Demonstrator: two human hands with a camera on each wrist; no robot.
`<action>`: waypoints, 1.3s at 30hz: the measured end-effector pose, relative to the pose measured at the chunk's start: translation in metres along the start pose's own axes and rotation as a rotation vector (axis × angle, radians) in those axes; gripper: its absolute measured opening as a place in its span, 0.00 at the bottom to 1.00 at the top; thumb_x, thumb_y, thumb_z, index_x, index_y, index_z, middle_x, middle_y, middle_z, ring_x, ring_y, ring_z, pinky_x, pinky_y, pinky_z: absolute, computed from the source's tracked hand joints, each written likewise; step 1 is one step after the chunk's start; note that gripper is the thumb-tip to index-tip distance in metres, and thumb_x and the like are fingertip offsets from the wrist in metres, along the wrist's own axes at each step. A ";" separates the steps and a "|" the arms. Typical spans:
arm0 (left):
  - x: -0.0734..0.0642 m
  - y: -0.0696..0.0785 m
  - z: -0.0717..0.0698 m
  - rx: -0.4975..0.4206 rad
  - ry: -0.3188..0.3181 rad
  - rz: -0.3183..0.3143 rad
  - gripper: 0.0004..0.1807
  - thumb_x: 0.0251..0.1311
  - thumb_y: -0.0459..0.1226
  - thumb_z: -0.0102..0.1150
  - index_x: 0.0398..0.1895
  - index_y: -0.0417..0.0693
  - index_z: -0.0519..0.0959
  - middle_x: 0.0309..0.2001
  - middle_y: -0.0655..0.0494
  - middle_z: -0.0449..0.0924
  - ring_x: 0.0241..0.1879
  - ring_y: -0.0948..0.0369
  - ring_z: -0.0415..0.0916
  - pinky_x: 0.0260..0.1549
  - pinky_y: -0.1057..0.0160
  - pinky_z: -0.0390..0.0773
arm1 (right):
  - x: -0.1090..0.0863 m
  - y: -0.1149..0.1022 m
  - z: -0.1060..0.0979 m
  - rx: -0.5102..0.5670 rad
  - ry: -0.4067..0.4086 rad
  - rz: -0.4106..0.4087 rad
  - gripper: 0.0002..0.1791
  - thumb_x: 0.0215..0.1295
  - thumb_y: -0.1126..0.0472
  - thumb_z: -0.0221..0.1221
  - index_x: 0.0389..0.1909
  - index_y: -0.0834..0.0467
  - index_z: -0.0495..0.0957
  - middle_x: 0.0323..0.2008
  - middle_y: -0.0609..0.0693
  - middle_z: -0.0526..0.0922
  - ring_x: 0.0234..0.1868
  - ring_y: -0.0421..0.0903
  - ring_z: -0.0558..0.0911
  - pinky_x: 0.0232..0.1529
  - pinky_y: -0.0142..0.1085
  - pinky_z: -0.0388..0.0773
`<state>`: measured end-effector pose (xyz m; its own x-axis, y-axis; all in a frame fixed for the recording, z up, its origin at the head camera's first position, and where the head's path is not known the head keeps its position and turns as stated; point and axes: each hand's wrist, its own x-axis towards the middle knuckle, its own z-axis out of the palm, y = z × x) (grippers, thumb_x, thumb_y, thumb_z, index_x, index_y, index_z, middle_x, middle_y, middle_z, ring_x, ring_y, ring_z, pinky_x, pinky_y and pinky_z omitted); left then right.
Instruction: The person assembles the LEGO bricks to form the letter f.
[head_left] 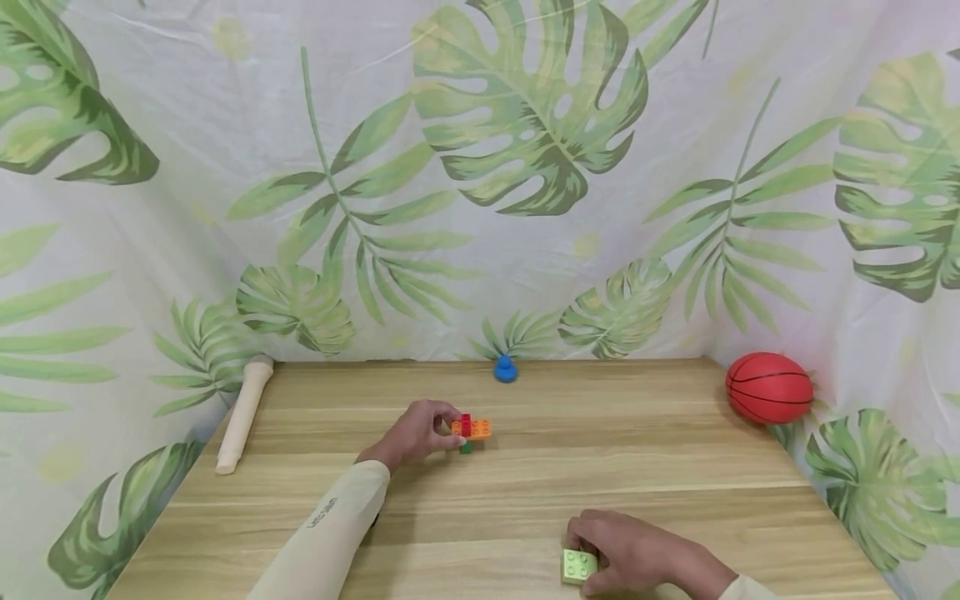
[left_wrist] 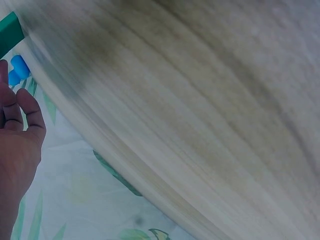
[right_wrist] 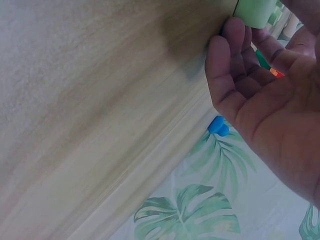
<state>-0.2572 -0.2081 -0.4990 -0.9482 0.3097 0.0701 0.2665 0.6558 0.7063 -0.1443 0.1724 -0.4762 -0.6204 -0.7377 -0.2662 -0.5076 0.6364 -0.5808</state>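
My left hand (head_left: pixel 420 431) pinches a small stack of toy building bricks near the middle of the table. The stack has an orange brick (head_left: pixel 482 428), a red brick (head_left: pixel 466 425) on top of it and a green brick (head_left: pixel 466 447) underneath. In the left wrist view only the green brick (left_wrist: pixel 10 33) shows, above the fingers at the left edge. Close to the front, my right hand (head_left: pixel 633 550) grips a light green brick (head_left: pixel 579 566) between thumb and fingers, studs facing up. The right wrist view shows this light green brick (right_wrist: pixel 255 12) at the fingertips.
A blue knob-shaped object (head_left: pixel 506 369) stands at the table's back edge. A pale wooden stick (head_left: pixel 244 417) lies along the left edge, and a red ball with black lines (head_left: pixel 769 388) sits at the back right corner. Behind the wooden table (head_left: pixel 637 442) hangs a leaf-patterned cloth (head_left: pixel 375 167).
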 end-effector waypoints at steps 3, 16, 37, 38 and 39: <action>0.000 0.000 0.000 -0.006 -0.004 -0.007 0.16 0.61 0.38 0.79 0.50 0.46 0.89 0.41 0.56 0.86 0.37 0.61 0.72 0.36 0.67 0.73 | 0.002 0.000 0.000 -0.004 -0.001 0.002 0.17 0.65 0.53 0.76 0.46 0.44 0.77 0.36 0.34 0.74 0.34 0.29 0.72 0.36 0.26 0.73; 0.001 -0.001 0.000 0.008 -0.009 0.015 0.16 0.61 0.40 0.79 0.50 0.47 0.90 0.40 0.56 0.84 0.36 0.61 0.71 0.33 0.67 0.71 | 0.020 -0.005 -0.017 -0.087 0.089 -0.069 0.14 0.67 0.55 0.74 0.45 0.49 0.79 0.40 0.36 0.78 0.40 0.31 0.74 0.42 0.28 0.76; -0.001 -0.002 -0.002 -0.010 -0.014 0.032 0.14 0.62 0.40 0.79 0.49 0.47 0.90 0.39 0.56 0.85 0.35 0.60 0.70 0.32 0.67 0.70 | 0.085 -0.042 -0.075 -0.101 0.441 -0.142 0.16 0.72 0.58 0.70 0.56 0.57 0.80 0.49 0.48 0.88 0.50 0.46 0.86 0.52 0.43 0.85; -0.001 -0.002 -0.002 -0.011 -0.013 0.033 0.14 0.62 0.40 0.79 0.49 0.47 0.89 0.39 0.55 0.85 0.35 0.60 0.70 0.32 0.67 0.70 | 0.090 -0.043 -0.075 -0.098 0.450 -0.146 0.16 0.72 0.58 0.70 0.56 0.57 0.80 0.49 0.49 0.88 0.50 0.46 0.86 0.52 0.43 0.85; -0.001 -0.002 -0.002 -0.013 -0.013 0.034 0.14 0.62 0.39 0.79 0.49 0.47 0.90 0.39 0.55 0.85 0.34 0.60 0.70 0.32 0.68 0.70 | 0.095 -0.044 -0.074 -0.094 0.457 -0.148 0.16 0.72 0.58 0.70 0.56 0.57 0.80 0.50 0.48 0.88 0.50 0.47 0.86 0.53 0.43 0.85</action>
<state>-0.2567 -0.2112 -0.4994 -0.9365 0.3402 0.0853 0.2959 0.6356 0.7130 -0.2251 0.0907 -0.4188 -0.7260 -0.6606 0.1912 -0.6486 0.5654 -0.5094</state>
